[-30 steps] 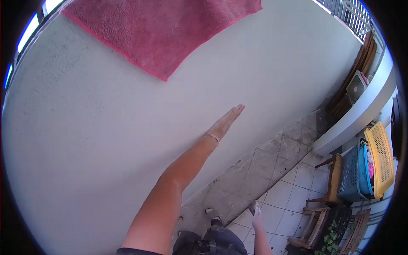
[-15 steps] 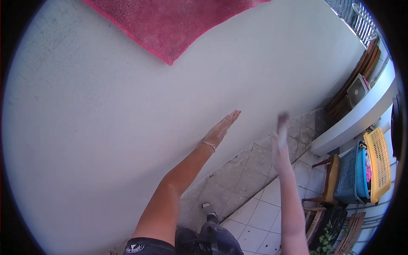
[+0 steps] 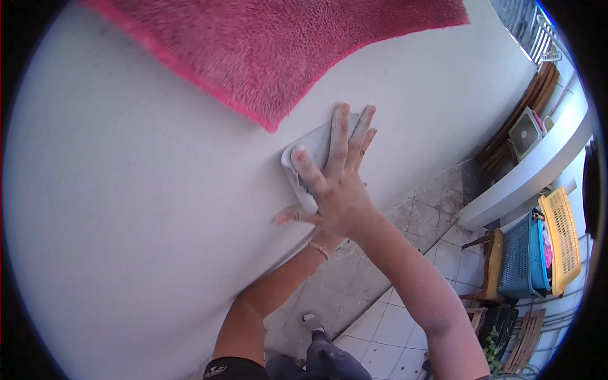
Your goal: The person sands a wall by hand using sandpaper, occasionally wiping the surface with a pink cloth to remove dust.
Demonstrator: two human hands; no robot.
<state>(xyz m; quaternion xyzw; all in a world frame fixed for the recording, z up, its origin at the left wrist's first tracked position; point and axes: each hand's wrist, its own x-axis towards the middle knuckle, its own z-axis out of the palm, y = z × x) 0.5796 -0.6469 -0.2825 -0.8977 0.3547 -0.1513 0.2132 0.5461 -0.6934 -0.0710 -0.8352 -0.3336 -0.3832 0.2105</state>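
Note:
My right hand (image 3: 345, 196) presses a flat grey-white rectangular pad (image 3: 310, 149) with rounded corners against the white wall (image 3: 171, 190). Its fingers are spread over the pad, and the thumb points left, off the pad's lower edge. White dust coats the fingers. My left hand (image 3: 329, 239), with a beaded bracelet at the wrist, is close to the wall beneath the right one. The right hand covers most of it, so its fingers are hidden. Just above the pad hangs the corner of a pink fluffy cloth (image 3: 278, 57).
To the right stand a blue basket (image 3: 516, 256) and a yellow basket (image 3: 563, 240) on a wooden chair (image 3: 491, 266). A white curved ledge (image 3: 525, 171) and a boxy fan unit (image 3: 525, 133) lie further back. Floor tiles (image 3: 373, 323) step along the wall's foot.
My right hand has swung left and up and now presses the pad on the wall, crossing in front of my left hand. The pink cloth appears larger and lower in view.

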